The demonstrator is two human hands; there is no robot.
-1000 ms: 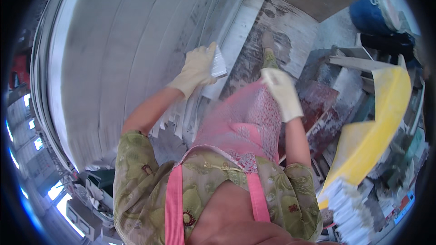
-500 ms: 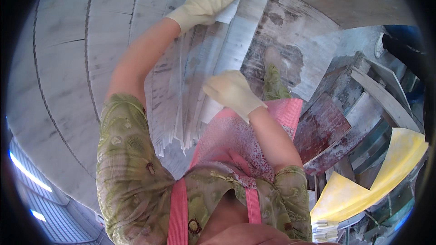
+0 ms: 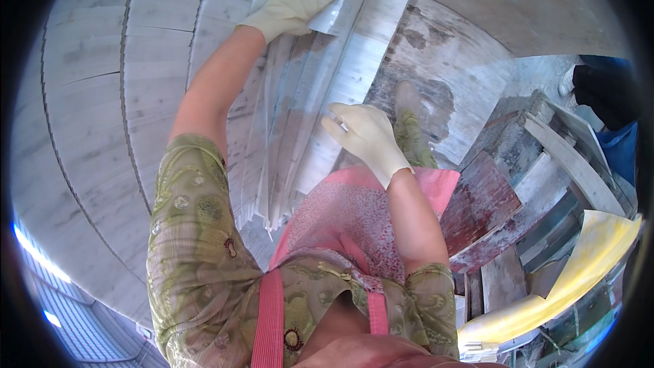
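Well, pale block (image 3: 331, 20) already sits on the stacked slabs (image 3: 160, 48), far left; left hand (image 3: 294, 7) over it, grip unclear. Right hand (image 3: 368, 135) nearer, fingers loosely parted, looks empty. Remainder can't be judged.

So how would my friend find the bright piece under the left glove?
Start at the huge pale surface with dark seams on the left. Near its upper right edge is the gloved left hand. The bright piece peeks out beneath it: the part showing is short, while the neighbouring strips run long.
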